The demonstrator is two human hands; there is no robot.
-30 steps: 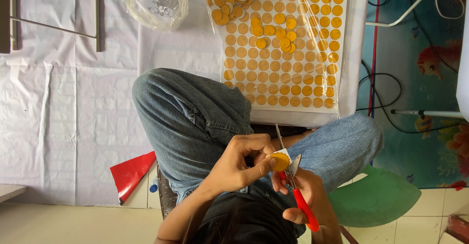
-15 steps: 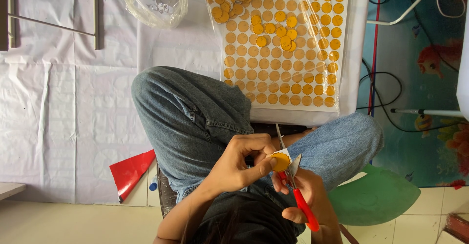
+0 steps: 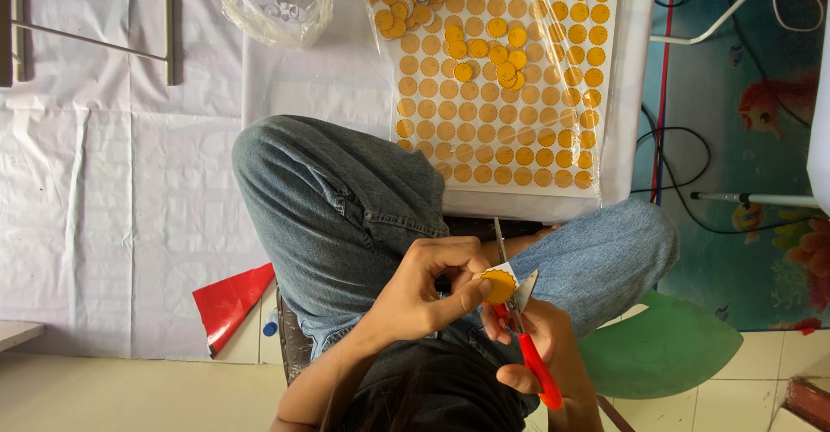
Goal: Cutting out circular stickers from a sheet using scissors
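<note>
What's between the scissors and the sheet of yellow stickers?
In the head view, the person's denim-clad legs lie between the scissors and the sticker sheet.

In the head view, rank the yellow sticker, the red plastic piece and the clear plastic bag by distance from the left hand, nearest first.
1. Yellow sticker, pinched in the left hand.
2. Red plastic piece, on the floor at frame left.
3. Clear plastic bag, at the frame's top.

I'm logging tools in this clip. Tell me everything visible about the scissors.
The scissors have red plastic handles and slim grey metal blades, which stand open. The right hand holds the handles; one blade points up across the jeans. A small yellow scalloped disc, pinched by the left hand, sits between the blades.
</note>
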